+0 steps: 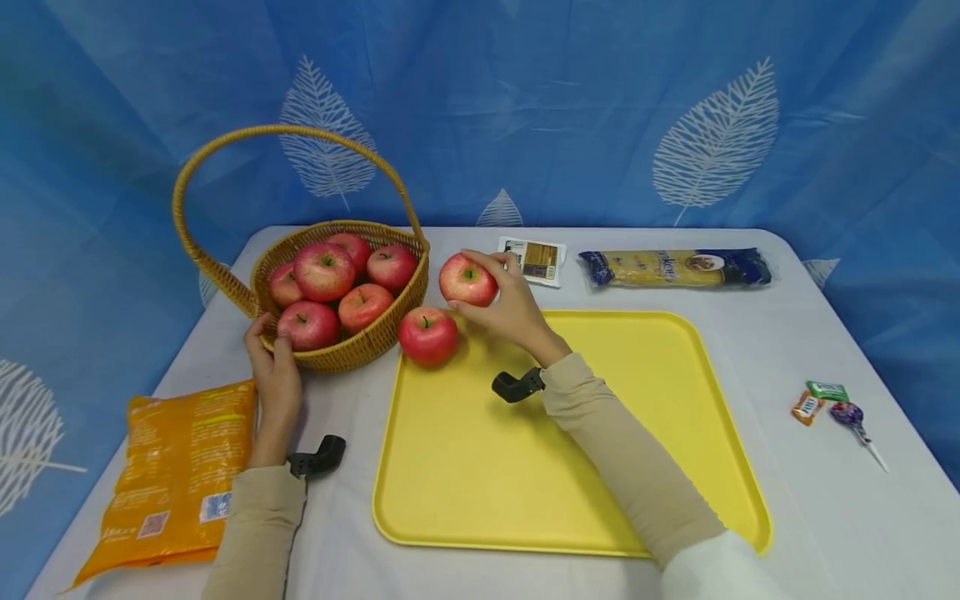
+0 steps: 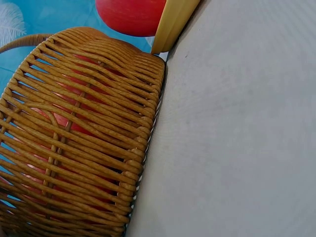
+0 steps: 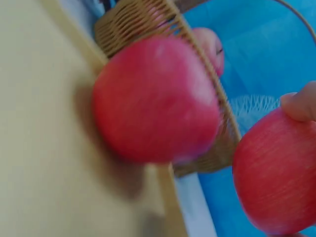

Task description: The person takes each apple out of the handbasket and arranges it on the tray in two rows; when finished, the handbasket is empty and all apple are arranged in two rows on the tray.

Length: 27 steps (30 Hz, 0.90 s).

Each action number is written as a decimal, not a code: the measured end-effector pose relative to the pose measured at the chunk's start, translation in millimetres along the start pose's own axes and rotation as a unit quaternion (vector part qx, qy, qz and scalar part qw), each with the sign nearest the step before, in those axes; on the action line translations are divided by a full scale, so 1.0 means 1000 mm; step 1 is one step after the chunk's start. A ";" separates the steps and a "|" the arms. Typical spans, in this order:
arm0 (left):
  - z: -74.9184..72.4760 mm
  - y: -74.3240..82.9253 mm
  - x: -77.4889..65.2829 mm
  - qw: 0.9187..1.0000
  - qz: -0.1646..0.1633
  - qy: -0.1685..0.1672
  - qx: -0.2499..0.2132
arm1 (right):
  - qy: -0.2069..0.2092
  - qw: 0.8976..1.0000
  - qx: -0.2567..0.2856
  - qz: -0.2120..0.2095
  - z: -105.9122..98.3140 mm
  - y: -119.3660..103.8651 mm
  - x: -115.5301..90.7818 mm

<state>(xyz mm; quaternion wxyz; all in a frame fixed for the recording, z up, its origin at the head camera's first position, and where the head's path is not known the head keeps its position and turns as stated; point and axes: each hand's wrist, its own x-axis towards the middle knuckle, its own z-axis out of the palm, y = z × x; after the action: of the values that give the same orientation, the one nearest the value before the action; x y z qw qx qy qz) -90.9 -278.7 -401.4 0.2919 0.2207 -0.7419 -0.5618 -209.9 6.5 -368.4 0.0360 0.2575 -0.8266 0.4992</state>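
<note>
With thumb and fingers, my right hand grips a red apple above the tray's far left corner. The same apple shows at the right edge of the right wrist view. Another apple sits at that corner of the yellow tray, close by the basket. My left hand holds the near left rim of the wicker basket, its fingertips beside an apple. Several apples fill the basket. Its woven side takes up much of the left wrist view, where the left hand is mostly hidden.
An orange packet lies beside the left forearm. Behind the tray are a small white packet and a long blue-and-yellow packet. A lollipop and two wrapped candies lie at the right. The basket's tall handle arches upward.
</note>
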 end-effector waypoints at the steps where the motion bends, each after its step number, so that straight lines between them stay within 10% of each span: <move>1: 0.000 0.000 0.000 1.000 -0.001 -0.002 0.000 | 0.002 1.000 -0.006 0.002 -0.002 0.004 -0.002; 12: -0.001 0.004 0.001 1.000 -0.006 -0.010 0.005 | -0.058 0.994 -0.059 0.066 -0.023 0.036 -0.024; 27: -0.001 0.000 0.001 1.000 -0.007 -0.005 0.002 | -0.107 0.985 -0.133 0.037 -0.032 0.042 -0.043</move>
<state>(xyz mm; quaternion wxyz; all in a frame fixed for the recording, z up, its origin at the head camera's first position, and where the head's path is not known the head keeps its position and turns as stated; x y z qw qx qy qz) -90.9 -279.7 -401.0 0.2839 0.2233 -0.7432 -0.5632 -198.4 65.8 -400.1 -0.0373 0.2716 -0.8936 0.3554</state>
